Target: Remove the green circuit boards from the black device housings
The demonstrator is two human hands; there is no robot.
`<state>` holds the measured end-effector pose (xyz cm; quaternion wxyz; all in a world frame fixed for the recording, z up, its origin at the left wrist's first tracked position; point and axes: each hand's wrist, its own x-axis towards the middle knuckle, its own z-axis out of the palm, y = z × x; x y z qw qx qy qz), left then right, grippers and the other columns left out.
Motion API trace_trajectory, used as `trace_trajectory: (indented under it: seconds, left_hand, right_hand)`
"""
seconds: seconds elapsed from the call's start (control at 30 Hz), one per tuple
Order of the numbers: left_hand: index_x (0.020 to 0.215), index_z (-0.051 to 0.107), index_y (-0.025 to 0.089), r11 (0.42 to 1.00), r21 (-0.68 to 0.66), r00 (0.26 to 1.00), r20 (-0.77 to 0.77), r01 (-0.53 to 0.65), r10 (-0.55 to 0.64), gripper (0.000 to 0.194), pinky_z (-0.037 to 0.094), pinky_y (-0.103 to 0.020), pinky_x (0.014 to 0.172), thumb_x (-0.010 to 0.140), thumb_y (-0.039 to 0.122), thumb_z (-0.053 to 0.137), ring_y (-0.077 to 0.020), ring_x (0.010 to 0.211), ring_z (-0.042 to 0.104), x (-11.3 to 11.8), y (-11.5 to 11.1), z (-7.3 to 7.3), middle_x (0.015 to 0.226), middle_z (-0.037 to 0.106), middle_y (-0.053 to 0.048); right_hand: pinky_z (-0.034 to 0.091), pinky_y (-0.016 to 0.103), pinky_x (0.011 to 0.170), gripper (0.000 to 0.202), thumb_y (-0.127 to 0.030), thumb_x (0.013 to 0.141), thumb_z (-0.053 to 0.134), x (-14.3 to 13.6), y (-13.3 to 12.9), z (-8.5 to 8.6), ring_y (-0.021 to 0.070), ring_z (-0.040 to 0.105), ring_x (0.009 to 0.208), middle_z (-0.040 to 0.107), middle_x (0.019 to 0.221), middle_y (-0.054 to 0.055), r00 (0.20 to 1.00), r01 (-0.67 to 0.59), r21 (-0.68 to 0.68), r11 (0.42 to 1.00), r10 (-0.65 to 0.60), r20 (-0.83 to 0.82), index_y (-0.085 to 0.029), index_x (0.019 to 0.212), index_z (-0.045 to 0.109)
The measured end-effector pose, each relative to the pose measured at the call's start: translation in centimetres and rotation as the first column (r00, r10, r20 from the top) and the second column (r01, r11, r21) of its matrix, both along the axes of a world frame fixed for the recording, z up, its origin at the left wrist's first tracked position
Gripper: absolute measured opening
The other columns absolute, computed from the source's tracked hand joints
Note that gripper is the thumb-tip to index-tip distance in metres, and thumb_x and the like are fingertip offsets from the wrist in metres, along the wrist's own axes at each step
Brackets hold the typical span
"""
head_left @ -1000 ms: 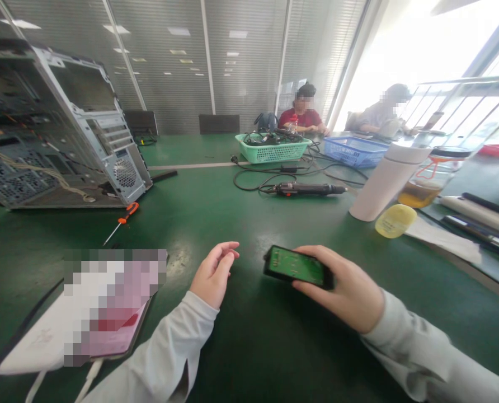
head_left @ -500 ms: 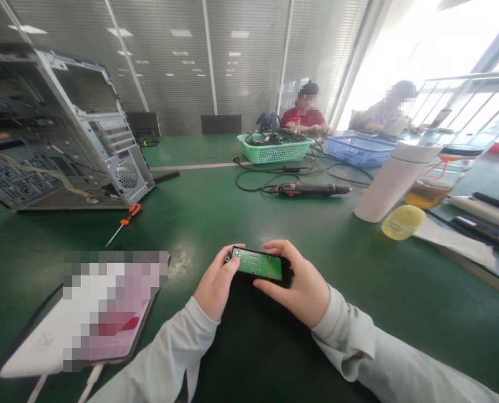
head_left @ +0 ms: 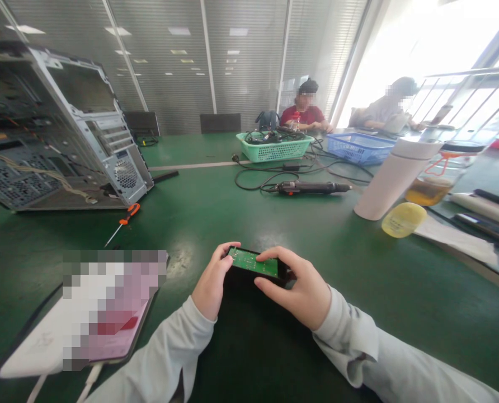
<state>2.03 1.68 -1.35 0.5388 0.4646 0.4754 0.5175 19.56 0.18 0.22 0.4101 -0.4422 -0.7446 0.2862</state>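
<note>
A small black case with a green circuit board (head_left: 249, 263) in its face is held up over the green table (head_left: 207, 218), tilted. My left hand (head_left: 212, 280) grips its left end, thumb on the board's left edge and fingers behind. My right hand (head_left: 302, 285) is around the right end; its index finger reaches over the board, and its thumb lies along the lower front edge. The remaining right fingers are partly hidden behind the case.
An open computer case (head_left: 85, 129) stands at left, an orange screwdriver (head_left: 123, 223) beside it. Further objects: phone (head_left: 123, 336), electric screwdriver (head_left: 312, 188), green basket (head_left: 274, 150), blue basket (head_left: 358, 150), pale bottle (head_left: 392, 182), yellow item (head_left: 404, 220). Two people sit behind.
My right index finger has moved left from the case's top edge onto the board's face. The case has tilted slightly and shifted a little left, with my left hand.
</note>
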Motion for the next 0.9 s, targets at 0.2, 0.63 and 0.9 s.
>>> trace_trajectory:
  seconds: [0.2, 0.63, 0.9]
  left_hand:
    - [0.123, 0.05, 0.02, 0.996, 0.066, 0.997, -0.056, 0.053, -0.049, 0.053, 0.046, -0.03, 0.067, 0.075, 0.041, 0.048, -0.02, 0.074, 0.056, -0.4, -0.4, -0.2, 0.087, 0.059, -0.003]
    - [0.059, 0.052, 0.019, 0.993, -0.063, 0.957, -0.27, 0.096, -0.109, 0.062, 0.036, -0.025, 0.041, 0.075, 0.075, 0.033, -0.0135, 0.038, 0.046, -0.6, -0.5, 0.1, 0.043, 0.049, 0.002]
    - [0.059, 0.053, 0.019, 0.995, -0.08, 0.972, -0.222, 0.059, -0.075, 0.058, 0.04, -0.027, 0.048, 0.073, 0.074, 0.038, -0.0163, 0.046, 0.051, -0.5, -0.4, 0.2, 0.047, 0.053, 0.0]
  right_hand:
    - [0.045, 0.022, 0.045, 0.044, -0.05, 0.069, 0.062, -0.1, 0.7, 0.5, 0.0126, 0.055, 0.058, 0.057, 0.079, 0.003, 0.964, -0.13, -0.42, 0.898, 0.014, -0.267, -0.015, 0.094, 0.056]
    - [0.035, 0.014, 0.032, 0.051, -0.044, 0.097, 0.017, -0.1, 0.9, 2.1, 0.0102, 0.049, 0.034, 0.053, 0.048, 0.004, 0.803, -0.57, -0.821, 0.041, -0.186, -0.567, -0.012, 0.075, 0.051]
    - [0.03, 0.013, 0.031, 0.044, -0.043, 0.097, 0.023, -0.2, 0.9, 2.4, 0.0106, 0.048, 0.034, 0.052, 0.048, 0.002, 0.791, -0.554, -0.833, 0.021, -0.298, -0.534, -0.014, 0.075, 0.048]
